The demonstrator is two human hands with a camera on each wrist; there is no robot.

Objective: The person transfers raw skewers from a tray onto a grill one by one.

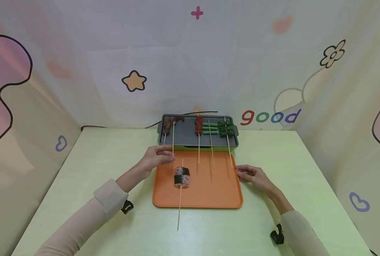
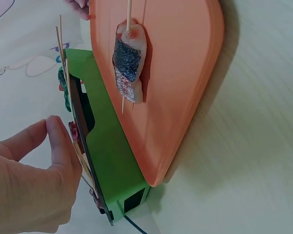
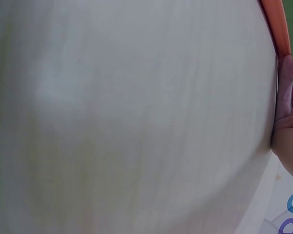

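Observation:
In the head view my left hand pinches the lower end of a skewer stick between thumb and fingertips. A dark red curled piece tops that skewer and rests on the grill pan. In the left wrist view the thumb and finger of my left hand meet, and part of the stick is hidden behind them. My right hand touches the right rim of the orange tray with nearly straight fingers. On the tray lies a fish skewer with dark-skinned pale pieces, its stick pointing toward me.
The pan sits on a green base directly behind the tray. On it lie a brown meat skewer, a red meat skewer, a green stalk skewer and a leafy green skewer. Their sticks reach out over the tray. A printed cloth hangs behind.

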